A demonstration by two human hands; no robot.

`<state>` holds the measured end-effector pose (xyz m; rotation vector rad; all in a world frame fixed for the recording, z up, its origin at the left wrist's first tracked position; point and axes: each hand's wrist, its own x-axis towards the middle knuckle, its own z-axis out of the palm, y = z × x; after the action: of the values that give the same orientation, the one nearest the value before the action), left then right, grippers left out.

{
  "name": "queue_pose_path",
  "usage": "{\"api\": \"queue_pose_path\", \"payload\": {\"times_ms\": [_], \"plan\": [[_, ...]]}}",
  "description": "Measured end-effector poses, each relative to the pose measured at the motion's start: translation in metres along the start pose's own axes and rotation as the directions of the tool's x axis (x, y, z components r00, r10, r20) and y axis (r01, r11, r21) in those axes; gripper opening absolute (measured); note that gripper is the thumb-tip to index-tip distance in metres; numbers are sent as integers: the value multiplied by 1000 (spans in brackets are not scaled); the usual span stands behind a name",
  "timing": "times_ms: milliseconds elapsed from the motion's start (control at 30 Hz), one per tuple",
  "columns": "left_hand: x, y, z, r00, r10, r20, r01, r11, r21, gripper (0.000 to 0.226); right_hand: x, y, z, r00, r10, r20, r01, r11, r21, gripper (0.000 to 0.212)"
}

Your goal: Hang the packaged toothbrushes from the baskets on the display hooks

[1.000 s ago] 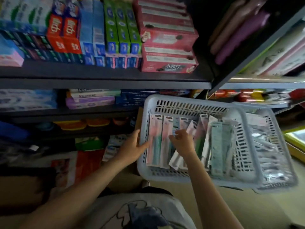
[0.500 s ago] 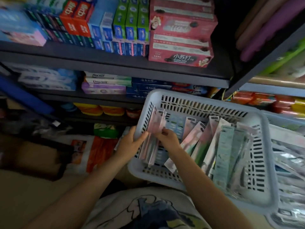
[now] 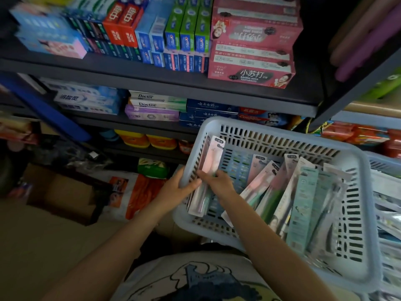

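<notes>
Two hands are working at the near-left corner of a pale plastic basket (image 3: 282, 129) that is sitting in front of the person's lap. The left hand (image 3: 175, 189) is curling over the basket's left rim, thumb inside and fingers outside, bracing it. The right hand (image 3: 217, 183) is reaching into the basket and pinching a small stack of pink packaged toothbrushes (image 3: 209, 168) about halfway along their length, tilting them up against the left wall so their card tops are poking above the rim.

More toothbrush packs (image 3: 303, 203), pink, green and pale teal, are lying fanned across the right half of the basket floor. A second basket (image 3: 388, 205) of clear-wrapped packs is sitting just beside it on the right.

Beyond, dark shelves (image 3: 152, 83) are carrying boxed toothpaste (image 3: 251, 51). No display hooks are showing from here.

The step in hand looks like lifting a batch out. Doing it well probably means squaring the packs so their top edges are lining up before raising them, keeping the pinch firm enough that the slick sleeves are not sliding apart, and keeping the left hand steadying the basket so it is not tipping as the stack is coming free.
</notes>
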<state>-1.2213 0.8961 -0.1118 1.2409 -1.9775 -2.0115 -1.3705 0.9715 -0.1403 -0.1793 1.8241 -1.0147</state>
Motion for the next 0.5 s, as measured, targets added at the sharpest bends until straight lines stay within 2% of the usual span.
{"api": "queue_pose_path", "payload": {"times_ms": [100, 167, 267, 333, 400, 433, 500], "plan": [[-2, 0, -3, 1000, -14, 14, 14, 1000, 5, 83, -4, 0, 3, 998, -3, 59, -5, 990, 141, 82], [-3, 3, -4, 1000, -9, 11, 8, 1000, 29, 72, -2, 1, 6, 997, -17, 78, 1, 979, 203, 100], [-3, 10, -7, 1000, -25, -1, 25, 997, 76, 45, -5, -7, 9, 993, -30, 116, -5, 959, 283, 97], [-5, 18, -12, 999, -8, -39, 13, 990, 141, 32, -6, -10, 11, 990, -21, 138, -28, 938, 344, 87], [-4, 26, -16, 991, 48, -127, -14, 966, 258, 45, -9, -13, 11, 989, -17, 149, -43, 922, 384, 77], [-3, 31, -18, 985, 67, -156, -15, 950, 313, 53, -12, -16, 11, 987, -21, 157, -41, 922, 384, 80], [-4, 43, -19, 982, 112, -152, -45, 921, 387, 56, -18, -25, 9, 982, -64, 179, -8, 926, 377, 82]]}}
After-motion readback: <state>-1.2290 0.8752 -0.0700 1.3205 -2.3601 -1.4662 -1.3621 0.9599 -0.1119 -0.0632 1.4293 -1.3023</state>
